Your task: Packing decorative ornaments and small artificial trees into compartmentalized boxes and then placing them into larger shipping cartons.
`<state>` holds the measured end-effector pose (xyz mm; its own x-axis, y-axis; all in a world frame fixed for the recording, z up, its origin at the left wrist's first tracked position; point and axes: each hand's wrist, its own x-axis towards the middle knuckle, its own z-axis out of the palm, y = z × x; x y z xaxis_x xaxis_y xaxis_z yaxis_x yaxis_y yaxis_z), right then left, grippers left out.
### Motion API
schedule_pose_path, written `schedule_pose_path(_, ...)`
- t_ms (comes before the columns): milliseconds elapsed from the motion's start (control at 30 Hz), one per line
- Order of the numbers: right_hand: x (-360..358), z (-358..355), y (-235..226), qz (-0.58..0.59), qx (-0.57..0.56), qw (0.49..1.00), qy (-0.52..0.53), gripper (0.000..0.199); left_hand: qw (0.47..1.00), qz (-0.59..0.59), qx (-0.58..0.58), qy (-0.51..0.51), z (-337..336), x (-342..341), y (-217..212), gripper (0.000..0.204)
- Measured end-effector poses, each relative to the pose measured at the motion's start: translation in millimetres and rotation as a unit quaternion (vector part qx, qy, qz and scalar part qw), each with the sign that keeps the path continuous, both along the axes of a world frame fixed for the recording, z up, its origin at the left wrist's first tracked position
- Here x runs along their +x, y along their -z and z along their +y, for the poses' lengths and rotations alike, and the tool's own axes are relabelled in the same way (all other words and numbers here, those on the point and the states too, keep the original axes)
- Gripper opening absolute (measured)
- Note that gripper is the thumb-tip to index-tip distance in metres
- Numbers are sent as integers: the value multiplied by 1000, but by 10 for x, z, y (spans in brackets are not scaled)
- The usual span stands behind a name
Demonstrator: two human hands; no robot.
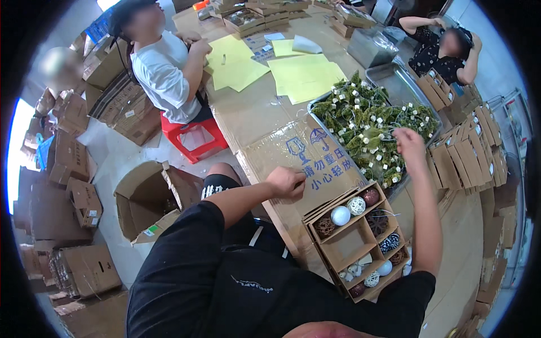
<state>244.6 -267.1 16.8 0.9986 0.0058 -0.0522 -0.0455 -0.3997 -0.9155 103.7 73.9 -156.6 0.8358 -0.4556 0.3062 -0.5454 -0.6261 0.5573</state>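
My right hand (pixel 410 147) hangs over the right part of a metal tray (pixel 313 110) heaped with small green trees (pixel 360 127) that have white cube-shaped bases. Its fingers are bent together by the heap, and what they pinch, if anything, is too small to name. On the cardboard-covered table, my left hand (pixel 286 183) is curled closed; its fingertips are hidden. Between my arms sits a divided cardboard box (pixel 341 250). Its compartments hold a white ball (pixel 340 215), a white woven ball (pixel 356 205), a dark red ball (pixel 371 196), brown twig balls (pixel 325 226) and other ornaments. One larger middle compartment shows bare cardboard.
Yellow paper sheets (pixel 304 76) lie farther up the table. Stacked cardboard trays (pixel 468 152) stand at the right. A person in white (pixel 166 73) sits on a red stool (pixel 194 138); another (pixel 445 53) is across the table. An opened carton (pixel 152 197) stands on the floor.
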Motion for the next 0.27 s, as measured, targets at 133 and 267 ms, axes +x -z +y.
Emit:
schedule_pose_path(133, -319, -80, -756, -3, 173, 985, -25, 16, 1000, 1, 21, 14, 7, 7, 33, 19)
schedule_pose_path(267, -689, -221, -1309, -46, 87, 994, -47, 17, 1000, 1, 7, 3, -15, 80, 80, 20)
